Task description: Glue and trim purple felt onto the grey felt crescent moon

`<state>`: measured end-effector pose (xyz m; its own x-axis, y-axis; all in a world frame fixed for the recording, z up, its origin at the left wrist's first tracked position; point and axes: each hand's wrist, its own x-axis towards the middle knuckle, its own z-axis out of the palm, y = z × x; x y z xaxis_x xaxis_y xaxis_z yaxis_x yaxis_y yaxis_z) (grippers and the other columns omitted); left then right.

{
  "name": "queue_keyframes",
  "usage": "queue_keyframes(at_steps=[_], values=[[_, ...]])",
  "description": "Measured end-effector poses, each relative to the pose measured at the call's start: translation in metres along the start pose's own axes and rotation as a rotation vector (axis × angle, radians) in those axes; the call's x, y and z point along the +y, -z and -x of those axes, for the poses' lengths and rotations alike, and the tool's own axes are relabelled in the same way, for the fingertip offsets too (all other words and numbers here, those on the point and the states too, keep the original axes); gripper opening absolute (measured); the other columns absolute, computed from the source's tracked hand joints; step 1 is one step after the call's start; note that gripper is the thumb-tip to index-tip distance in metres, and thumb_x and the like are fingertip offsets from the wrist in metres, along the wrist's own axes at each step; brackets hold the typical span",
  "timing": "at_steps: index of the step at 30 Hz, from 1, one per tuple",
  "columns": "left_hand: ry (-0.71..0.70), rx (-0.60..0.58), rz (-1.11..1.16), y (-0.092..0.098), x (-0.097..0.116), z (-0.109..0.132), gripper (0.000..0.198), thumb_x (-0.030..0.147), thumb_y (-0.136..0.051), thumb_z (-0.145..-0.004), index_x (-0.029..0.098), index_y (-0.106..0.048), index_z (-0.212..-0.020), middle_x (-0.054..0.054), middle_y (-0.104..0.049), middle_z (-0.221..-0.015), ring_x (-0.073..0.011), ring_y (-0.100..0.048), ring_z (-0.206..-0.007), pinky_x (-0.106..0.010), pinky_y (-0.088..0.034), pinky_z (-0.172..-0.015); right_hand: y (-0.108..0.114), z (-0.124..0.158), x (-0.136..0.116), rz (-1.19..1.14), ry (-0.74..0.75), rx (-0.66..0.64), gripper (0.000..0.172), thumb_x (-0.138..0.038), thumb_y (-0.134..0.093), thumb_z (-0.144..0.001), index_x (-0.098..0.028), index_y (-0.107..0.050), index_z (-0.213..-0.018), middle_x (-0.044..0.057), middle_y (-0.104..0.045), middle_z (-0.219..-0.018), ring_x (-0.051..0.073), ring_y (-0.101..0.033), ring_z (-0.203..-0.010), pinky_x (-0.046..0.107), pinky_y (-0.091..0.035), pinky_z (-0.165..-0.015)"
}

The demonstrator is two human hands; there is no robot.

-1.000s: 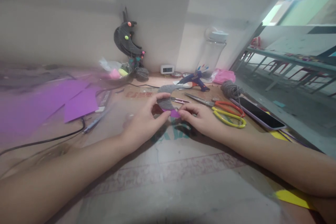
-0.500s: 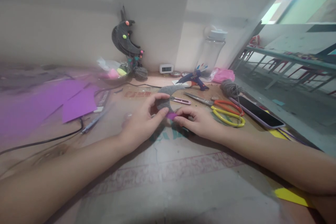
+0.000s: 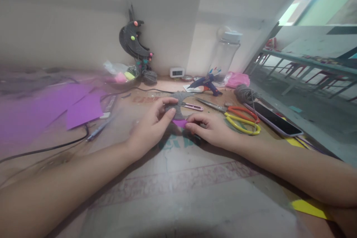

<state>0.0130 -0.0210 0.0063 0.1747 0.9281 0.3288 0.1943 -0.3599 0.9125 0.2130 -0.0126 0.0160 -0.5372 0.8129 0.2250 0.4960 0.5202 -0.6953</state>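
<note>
A grey yarn-wrapped curved piece (image 3: 180, 108) is between my two hands near the middle of the view, with a small purple piece (image 3: 180, 122) along its lower edge. My left hand (image 3: 154, 121) pinches the grey piece at its left side, thumb and index finger on it. The fingers of my right hand (image 3: 208, 128) are closed on the right end of the purple piece. Just behind, pink-handled snips (image 3: 192, 107) lie on the table.
Scissors (image 3: 242, 119), a phone (image 3: 275, 119) and grey yarn (image 3: 245, 93) lie to the right. A blue glue gun (image 3: 208, 83), a clock (image 3: 177, 72) and a clear bottle (image 3: 224, 55) stand behind. Purple sheets (image 3: 83, 109) and a pen (image 3: 99, 130) are left. A dark crescent (image 3: 132, 41) hangs on the wall.
My left fingers have shifted slightly left and up on the grey piece, and more of the purple piece shows. My right hand has barely moved.
</note>
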Motion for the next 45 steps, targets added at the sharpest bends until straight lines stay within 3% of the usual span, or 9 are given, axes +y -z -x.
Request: queue_keyframes(at_steps=[4,7,10,19,26,30,35,40,45], values=[[0.012,0.035,0.091,0.001,-0.001,-0.001,0.032,0.044,-0.041,-0.098,0.024,-0.059,-0.116,-0.004,-0.065,-0.103,-0.0193,-0.066,-0.091,-0.031,-0.053,-0.078,0.0,-0.002,0.005,-0.066,-0.017,0.005,0.025,-0.028,-0.052,-0.092,-0.018,-0.057,-0.069,-0.002,-0.058,-0.064,0.011,-0.053,-0.061,0.023,-0.041,-0.06],[0.028,0.059,0.154,0.002,-0.003,-0.004,0.033,0.047,-0.038,-0.098,0.024,-0.059,-0.111,-0.003,-0.065,-0.089,-0.0192,-0.066,-0.081,-0.034,-0.053,-0.08,0.001,-0.005,0.009,-0.234,-0.094,-0.009,0.03,-0.038,-0.051,-0.093,-0.019,-0.052,-0.069,-0.003,-0.054,-0.062,0.01,-0.049,-0.056,0.023,-0.038,-0.054],[0.02,0.077,0.201,0.003,-0.005,-0.006,0.025,0.043,-0.043,-0.097,0.023,-0.056,-0.09,-0.002,-0.063,-0.079,-0.0191,-0.064,-0.076,-0.035,-0.053,-0.079,0.001,-0.008,0.015,-0.416,-0.152,-0.024,0.038,-0.051,-0.055,-0.089,-0.019,-0.05,-0.069,-0.004,-0.053,-0.059,0.009,-0.043,-0.05,0.022,-0.032,-0.048],[-0.071,0.044,0.071,0.004,-0.005,-0.005,0.032,0.042,-0.04,-0.099,0.023,-0.053,-0.077,-0.003,-0.063,-0.086,-0.0188,-0.062,-0.086,-0.035,-0.05,-0.085,0.001,-0.01,0.023,-0.626,-0.202,-0.026,0.042,-0.057,-0.064,-0.082,-0.019,-0.052,-0.069,-0.004,-0.053,-0.057,0.009,-0.039,-0.049,0.023,-0.027,-0.046],[0.009,0.057,-0.08,0.006,-0.003,-0.01,0.023,0.036,-0.051,-0.094,0.019,-0.06,-0.08,-0.001,-0.065,-0.081,-0.0172,-0.061,-0.082,-0.032,-0.046,-0.081,0.002,-0.007,0.018,-0.394,-0.106,0.073,0.042,-0.057,-0.055,-0.088,-0.02,-0.05,-0.07,-0.004,-0.051,-0.06,0.009,-0.043,-0.053,0.023,-0.034,-0.051],[0.063,0.051,-0.048,0.007,-0.009,-0.013,0.02,0.038,-0.059,-0.088,0.019,-0.061,-0.081,-0.001,-0.066,-0.082,-0.0184,-0.062,-0.083,-0.032,-0.047,-0.081,0.004,-0.004,0.013,-0.181,-0.021,0.176,0.034,-0.045,-0.049,-0.094,-0.02,-0.051,-0.071,-0.003,-0.052,-0.062,0.011,-0.046,-0.058,0.024,-0.038,-0.057],[0.126,0.016,-0.007,0.009,-0.017,-0.018,0.03,0.047,-0.059,-0.087,0.02,-0.061,-0.075,-0.002,-0.066,-0.08,-0.018,-0.062,-0.078,-0.032,-0.049,-0.077,0.005,0.001,0.011,-0.006,0.097,0.26,0.025,-0.031,-0.046,-0.096,-0.02,-0.053,-0.074,-0.001,-0.055,-0.067,0.012,-0.05,-0.063,0.025,-0.039,-0.061],[0.123,0.0,0.005,0.008,-0.015,-0.017,0.022,0.039,-0.057,-0.087,0.02,-0.064,-0.077,0.0,-0.065,-0.075,-0.0169,-0.061,-0.073,-0.029,-0.047,-0.07,0.005,0.004,0.011,0.094,0.211,0.274,0.019,-0.026,-0.046,-0.096,-0.021,-0.056,-0.082,0.0,-0.059,-0.073,0.014,-0.053,-0.067,0.026,-0.04,-0.063],[0.107,0.008,0.032,0.007,-0.011,-0.016,0.015,0.03,-0.059,-0.086,0.02,-0.069,-0.089,-0.001,-0.068,-0.082,-0.0169,-0.062,-0.078,-0.03,-0.048,-0.075,0.006,0.005,0.011,0.176,0.281,0.258,0.018,-0.025,-0.045,-0.097,-0.021,-0.057,-0.084,0.002,-0.063,-0.078,0.015,-0.057,-0.071,0.027,-0.041,-0.065]])
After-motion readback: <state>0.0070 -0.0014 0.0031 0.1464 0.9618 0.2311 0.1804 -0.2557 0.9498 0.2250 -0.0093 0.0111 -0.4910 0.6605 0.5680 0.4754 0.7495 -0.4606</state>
